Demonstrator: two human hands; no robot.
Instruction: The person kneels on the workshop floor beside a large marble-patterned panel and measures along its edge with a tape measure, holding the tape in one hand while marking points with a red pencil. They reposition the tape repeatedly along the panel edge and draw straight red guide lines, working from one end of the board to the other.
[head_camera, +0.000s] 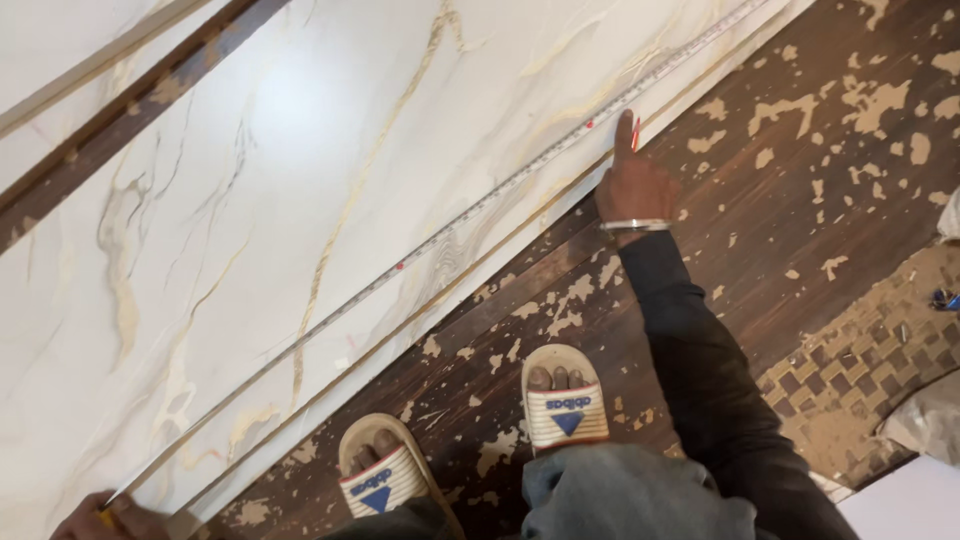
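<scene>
A large white sheet with a marble pattern (300, 150) lies flat on the floor. A thin tape measure (450, 225) is stretched along its near edge from lower left to upper right. My right hand (630, 185), with a metal bangle on the wrist, rests at the sheet's edge. Its forefinger points up onto the tape, and a red pencil (636, 133) is held beside the finger. My left hand (100, 515) is only partly in view at the bottom left corner. It pins down the tape's other end, with something yellow under the fingers.
My feet in white slippers (565, 400) (380, 470) stand on a dark wooden floor (800, 150) flecked with pale patches. A dark strip (130, 110) crosses the sheet's far side. A checked mat (860, 360) and a pale bag (925, 420) lie at the right.
</scene>
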